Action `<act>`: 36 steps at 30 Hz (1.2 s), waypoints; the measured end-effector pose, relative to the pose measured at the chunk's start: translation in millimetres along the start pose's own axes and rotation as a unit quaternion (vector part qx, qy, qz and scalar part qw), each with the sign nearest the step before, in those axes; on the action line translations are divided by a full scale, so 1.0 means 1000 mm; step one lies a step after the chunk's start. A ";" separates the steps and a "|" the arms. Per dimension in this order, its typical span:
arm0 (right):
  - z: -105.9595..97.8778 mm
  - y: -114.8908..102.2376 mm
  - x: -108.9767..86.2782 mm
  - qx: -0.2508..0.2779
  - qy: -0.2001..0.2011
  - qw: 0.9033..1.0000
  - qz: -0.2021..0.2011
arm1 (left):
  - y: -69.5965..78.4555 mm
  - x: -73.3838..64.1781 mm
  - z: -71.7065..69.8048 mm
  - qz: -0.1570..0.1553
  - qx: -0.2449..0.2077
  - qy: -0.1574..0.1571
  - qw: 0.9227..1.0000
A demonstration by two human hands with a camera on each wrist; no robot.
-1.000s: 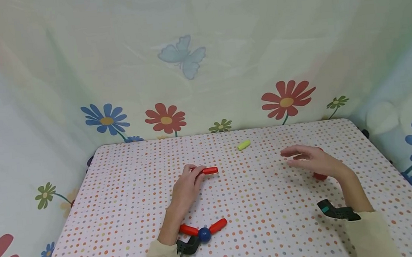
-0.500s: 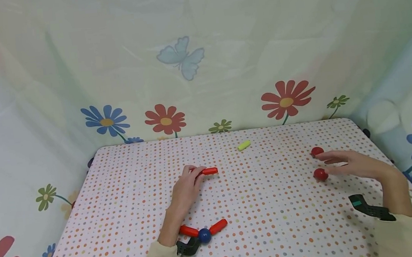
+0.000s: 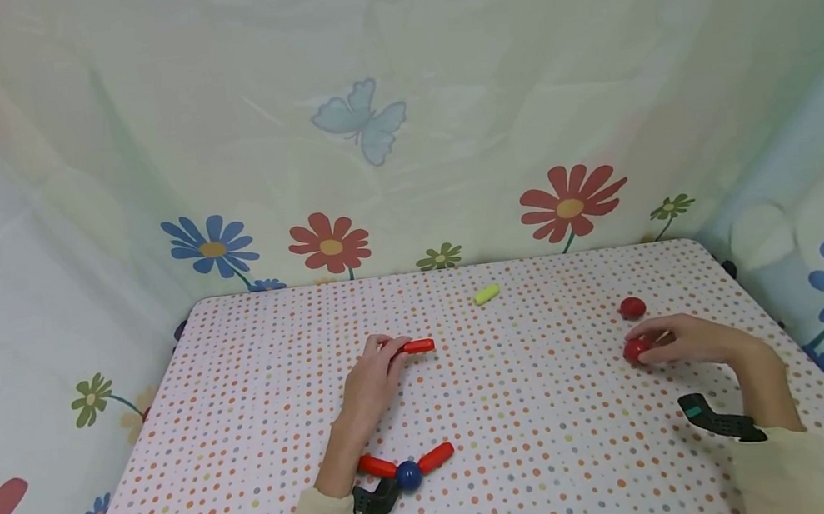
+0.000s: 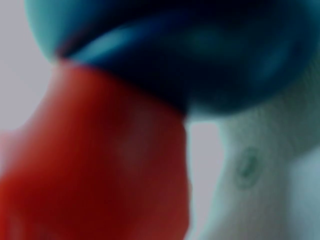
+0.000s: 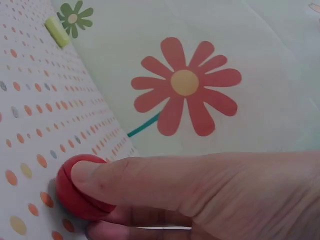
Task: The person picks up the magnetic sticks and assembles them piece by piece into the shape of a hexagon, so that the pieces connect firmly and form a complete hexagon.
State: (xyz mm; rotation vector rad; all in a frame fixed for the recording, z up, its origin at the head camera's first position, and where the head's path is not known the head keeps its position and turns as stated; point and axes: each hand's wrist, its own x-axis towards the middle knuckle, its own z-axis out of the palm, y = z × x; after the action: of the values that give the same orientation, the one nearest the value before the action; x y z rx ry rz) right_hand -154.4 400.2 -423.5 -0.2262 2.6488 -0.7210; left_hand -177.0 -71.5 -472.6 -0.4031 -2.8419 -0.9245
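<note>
In the head view my left hand point(image 3: 373, 385) pinches one end of a short red stick point(image 3: 419, 346) on the left half of the table. A dark blue ball point(image 3: 408, 476) joined to two red sticks point(image 3: 436, 457) lies beside my left wrist. The left wrist view is filled by this blue ball point(image 4: 215, 65) and one red stick point(image 4: 110, 160), both blurred. On the right, my right hand point(image 3: 688, 341) grips a red ball point(image 3: 635, 351) between thumb and fingers. The right wrist view shows the thumb pressed on that red ball point(image 5: 75, 192), which has a dark seam.
A second red ball point(image 3: 632, 307) lies just behind the gripped one. Farther back is a short yellow-green stick point(image 3: 486, 294). The dotted table point(image 3: 537, 445) ends against a flowered curtain point(image 3: 443, 120) at the back and sides.
My right hand swung right, uncovering the two red balls, then came back left and took hold of the nearer one. The left hand stays in place with its red stick.
</note>
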 end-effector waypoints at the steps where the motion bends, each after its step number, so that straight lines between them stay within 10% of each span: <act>1: 0.001 -0.001 0.001 -0.001 0.002 1.000 -0.001 | 0.000 0.000 0.000 -0.002 -0.002 -0.002 1.000; 25: 0.067 -0.086 0.065 0.085 0.051 0.987 -0.129 | 0.000 0.000 0.001 0.010 0.025 0.005 1.000; 36: 0.112 -0.139 0.074 0.201 0.040 0.974 -0.096 | 0.000 0.000 0.002 0.007 0.037 -0.012 0.999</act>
State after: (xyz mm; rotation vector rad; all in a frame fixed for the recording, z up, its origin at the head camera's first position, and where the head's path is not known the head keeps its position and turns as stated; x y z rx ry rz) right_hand -168.8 212.2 -464.9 -0.3471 2.5058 -1.3317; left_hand -177.2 -70.2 -474.0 -0.4284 -2.8796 -0.8157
